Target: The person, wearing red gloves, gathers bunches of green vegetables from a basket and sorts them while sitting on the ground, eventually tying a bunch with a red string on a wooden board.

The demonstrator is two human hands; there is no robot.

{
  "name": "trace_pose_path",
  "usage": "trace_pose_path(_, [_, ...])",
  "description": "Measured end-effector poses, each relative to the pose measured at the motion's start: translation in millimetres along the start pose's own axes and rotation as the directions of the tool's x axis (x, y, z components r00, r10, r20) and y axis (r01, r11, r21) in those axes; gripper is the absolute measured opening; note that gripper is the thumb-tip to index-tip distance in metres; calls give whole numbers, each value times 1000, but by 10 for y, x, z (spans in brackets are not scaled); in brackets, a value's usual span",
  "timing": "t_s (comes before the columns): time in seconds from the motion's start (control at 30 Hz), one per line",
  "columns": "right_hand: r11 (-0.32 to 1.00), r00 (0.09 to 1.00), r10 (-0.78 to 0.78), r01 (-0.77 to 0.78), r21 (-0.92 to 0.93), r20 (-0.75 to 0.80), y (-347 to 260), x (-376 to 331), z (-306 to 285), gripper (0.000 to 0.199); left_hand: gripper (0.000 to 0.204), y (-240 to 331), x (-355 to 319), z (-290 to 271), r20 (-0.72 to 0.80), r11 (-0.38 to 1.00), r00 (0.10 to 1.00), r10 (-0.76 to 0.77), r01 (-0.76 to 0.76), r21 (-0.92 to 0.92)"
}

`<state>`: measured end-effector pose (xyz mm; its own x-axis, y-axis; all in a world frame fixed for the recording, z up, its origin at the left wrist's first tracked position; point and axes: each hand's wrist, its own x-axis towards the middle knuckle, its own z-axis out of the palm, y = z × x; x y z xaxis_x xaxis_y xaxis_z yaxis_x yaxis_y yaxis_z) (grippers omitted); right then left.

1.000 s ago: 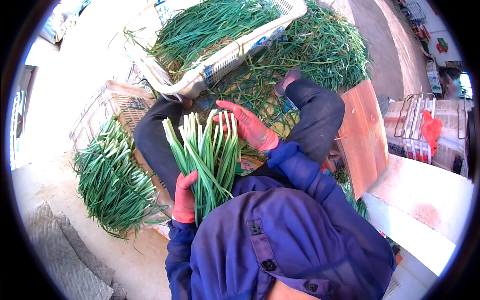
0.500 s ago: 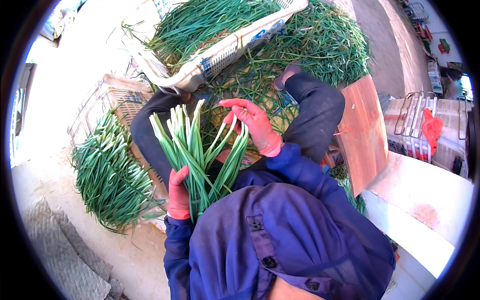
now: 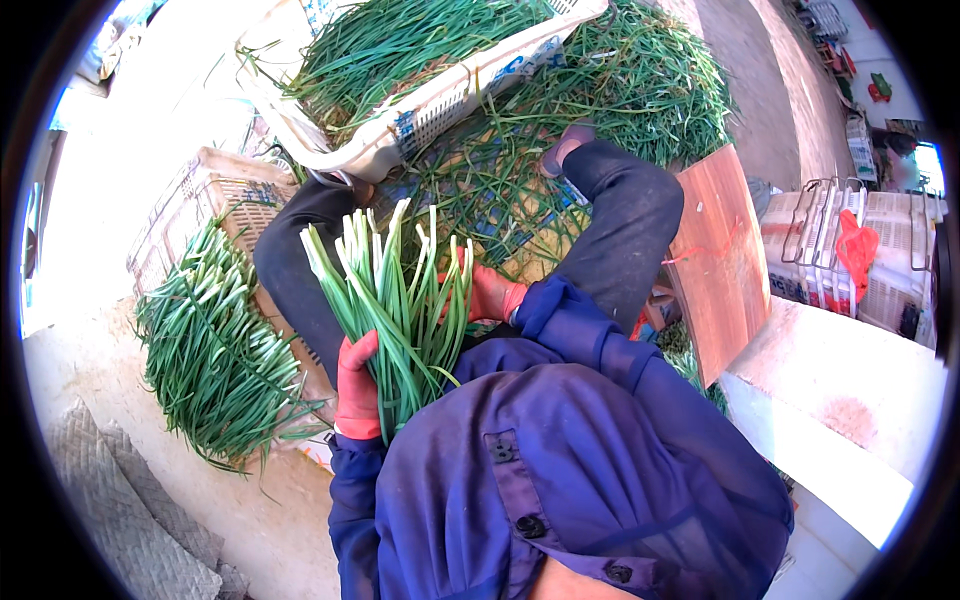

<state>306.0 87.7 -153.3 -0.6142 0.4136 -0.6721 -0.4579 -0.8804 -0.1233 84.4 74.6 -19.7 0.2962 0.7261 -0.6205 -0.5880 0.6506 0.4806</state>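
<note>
My left hand (image 3: 357, 388), in a red glove, is closed around a bunch of garlic chives (image 3: 400, 330), held upright at my lap with the pale stem ends up. Long flat green leaves hang down against my blue smock. On the right side of the bunch, my right hand (image 3: 490, 294), also red-gloved, touches the stalks from behind. Leaves hide most of its fingers, so its grip cannot be made out.
Beyond my knees stands a white plastic crate (image 3: 385, 140) full of chives, beside a loose heap (image 3: 650, 90). Trimmed chives (image 3: 215, 350) lie by another crate (image 3: 235, 190) at left. A wooden board (image 3: 722, 260) and white foam box (image 3: 800, 390) stand at right.
My right hand has moved down and left, from above the stem tips to behind the bunch. The stalks that spread to the right now stand closer to the rest. My left hand stays put.
</note>
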Motion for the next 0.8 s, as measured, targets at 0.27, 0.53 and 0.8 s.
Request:
trace_pose_path(0.27, [878, 880, -442, 386, 281, 172, -486, -231, 500, 88, 36, 14, -11, 18, -5, 1000, 1000, 0, 0, 0])
trace_pose_path(0.53, [715, 747, -659, 657, -238, 85, -615, -374, 760, 42, 31, 111, 7, 40, -42, 994, 998, 50, -46, 95])
trace_pose_path(0.8, [663, 697, -704, 578, -475, -136, -699, -387, 1112, 21, 31, 205, -10, 172, -36, 981, 998, 51, -43, 190])
